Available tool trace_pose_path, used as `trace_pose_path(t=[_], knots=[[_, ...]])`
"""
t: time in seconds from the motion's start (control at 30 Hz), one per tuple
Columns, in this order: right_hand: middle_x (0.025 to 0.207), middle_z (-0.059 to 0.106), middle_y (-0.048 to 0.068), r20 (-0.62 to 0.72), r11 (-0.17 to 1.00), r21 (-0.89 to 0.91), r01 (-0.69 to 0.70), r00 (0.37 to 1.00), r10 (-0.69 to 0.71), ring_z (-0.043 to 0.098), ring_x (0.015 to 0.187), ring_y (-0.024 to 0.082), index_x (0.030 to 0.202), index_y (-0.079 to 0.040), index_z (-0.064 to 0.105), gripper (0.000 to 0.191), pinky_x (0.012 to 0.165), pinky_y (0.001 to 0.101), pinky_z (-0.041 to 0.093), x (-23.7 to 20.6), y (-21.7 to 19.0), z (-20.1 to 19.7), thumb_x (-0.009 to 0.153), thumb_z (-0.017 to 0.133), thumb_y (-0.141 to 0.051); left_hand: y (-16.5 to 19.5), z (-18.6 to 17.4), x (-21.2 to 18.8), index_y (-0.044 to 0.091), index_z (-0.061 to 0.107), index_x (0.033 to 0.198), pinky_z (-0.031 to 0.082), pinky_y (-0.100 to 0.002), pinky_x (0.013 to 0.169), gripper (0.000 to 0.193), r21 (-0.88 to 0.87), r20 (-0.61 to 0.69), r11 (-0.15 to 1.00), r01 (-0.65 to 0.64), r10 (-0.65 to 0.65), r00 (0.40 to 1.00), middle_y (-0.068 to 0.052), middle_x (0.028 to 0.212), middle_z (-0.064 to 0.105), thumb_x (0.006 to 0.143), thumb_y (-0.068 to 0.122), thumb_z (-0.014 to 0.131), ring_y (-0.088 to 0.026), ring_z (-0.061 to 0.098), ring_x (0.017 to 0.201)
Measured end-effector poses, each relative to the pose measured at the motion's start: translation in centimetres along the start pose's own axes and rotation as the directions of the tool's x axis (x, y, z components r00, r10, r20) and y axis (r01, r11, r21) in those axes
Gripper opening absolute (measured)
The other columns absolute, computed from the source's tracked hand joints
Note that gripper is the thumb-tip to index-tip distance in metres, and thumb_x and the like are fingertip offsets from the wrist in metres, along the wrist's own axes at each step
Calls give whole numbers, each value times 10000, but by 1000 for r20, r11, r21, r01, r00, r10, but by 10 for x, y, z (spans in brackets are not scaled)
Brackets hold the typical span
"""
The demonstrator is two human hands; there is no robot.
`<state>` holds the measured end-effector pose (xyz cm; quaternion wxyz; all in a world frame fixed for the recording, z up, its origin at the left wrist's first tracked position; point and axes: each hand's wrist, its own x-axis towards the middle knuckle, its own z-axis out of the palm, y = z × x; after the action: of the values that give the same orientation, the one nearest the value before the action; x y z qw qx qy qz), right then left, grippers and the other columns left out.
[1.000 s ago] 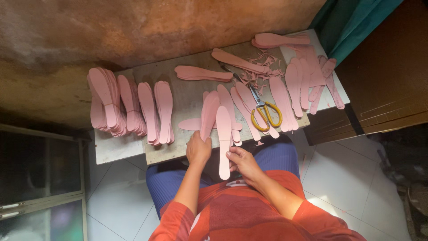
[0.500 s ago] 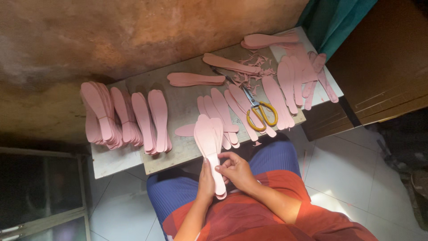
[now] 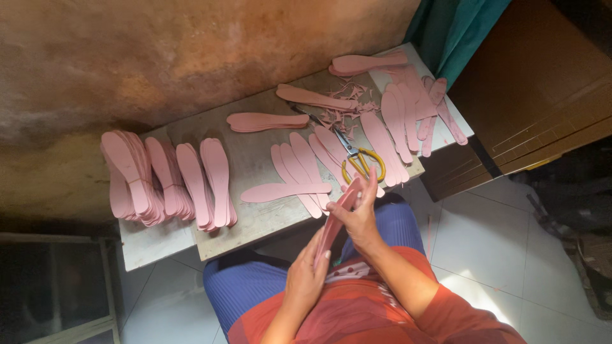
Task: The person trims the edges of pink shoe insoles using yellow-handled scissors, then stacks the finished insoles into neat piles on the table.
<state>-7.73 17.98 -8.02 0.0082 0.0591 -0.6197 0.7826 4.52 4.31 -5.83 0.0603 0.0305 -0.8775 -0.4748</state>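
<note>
Head view looks down on a grey tabletop (image 3: 255,162) that stands against a rough brown wall (image 3: 191,57). At nine o'clock on it, flat pink insoles lean in overlapped stacks (image 3: 166,181), probably sorted so. More pink insoles lie fanned out (image 3: 395,121) at two o'clock, beside thin pink trimmings (image 3: 341,114). Scissors with yellow handles (image 3: 360,162) rest between them, at one o'clock from the hands. Below the tabletop edge, both hands hold a small bundle of insoles (image 3: 335,223) edge-on, seemingly to align the edges. The left hand (image 3: 306,277) has its grip closed around the lower end; the right hand (image 3: 363,220) pinches the upper part. The material looks thin, smooth and bendable.
</note>
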Motion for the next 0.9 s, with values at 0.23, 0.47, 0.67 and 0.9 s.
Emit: trace_pose_path(t=[0.23, 0.47, 0.67, 0.9], knots=[[1041, 632, 121, 123, 982, -63, -177, 975, 184, 647, 950, 213, 1381, -70, 484, 670, 837, 372, 558, -6, -29, 3, 788, 794, -119, 4, -5, 7, 163, 396, 1532, 554, -373, 932, 734, -433, 328, 814, 387, -257, 909, -111, 1245, 690, 865, 244, 690, -243, 694, 1120], [1288, 546, 84, 201, 940, -257, 225, 964, -176, 603, 1075, 169, 1434, -54, 409, 827, 868, 322, 526, -8, -61, 11, 749, 834, -243, -14, 9, 7, 20, 604, 1371, 524, -262, 840, 461, -410, 209, 903, 129, -44, 977, -79, 1106, 757, 980, 242, 703, -111, 697, 988], [609, 629, 82, 146, 691, -711, -128, 935, 323, 580, 561, 128, 707, -12, 669, 422, 596, 344, 494, -12, -57, 4, 840, 796, -392, -15, 9, 1, 81, 660, 1280, 549, -303, 636, 442, -287, 534, 767, 574, -369, 761, -41, 806, 702, 903, 308, 701, -122, 638, 669], [519, 542, 22, -15, 740, -643, -196, 970, 243, 473, 497, 82, 582, -27, 590, 488, 457, 306, 413, -8, -18, -31, 843, 791, -388, -10, -6, -4, 59, 701, 1052, 535, -407, 710, 380, 45, 404, 969, 244, -241, 882, -193, 866, 747, 892, 400, 756, -354, 712, 846]])
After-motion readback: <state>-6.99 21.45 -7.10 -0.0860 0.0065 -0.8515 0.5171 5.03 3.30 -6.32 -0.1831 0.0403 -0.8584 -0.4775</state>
